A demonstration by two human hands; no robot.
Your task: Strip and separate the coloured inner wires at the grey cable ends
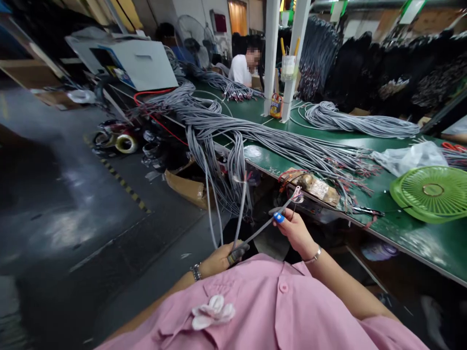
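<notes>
Right hand (295,229) pinches grey cable (261,228) near its stripped end (297,193) | left hand (221,257) closed round it lower down | cable spans both hands, before the surface (401,232) | probably light, springy; stripped end likely delicate, best held by jacket (256,234)

grey cables (241,128), green tabletop (382,190), yellow-black striped tape (122,181)
</notes>
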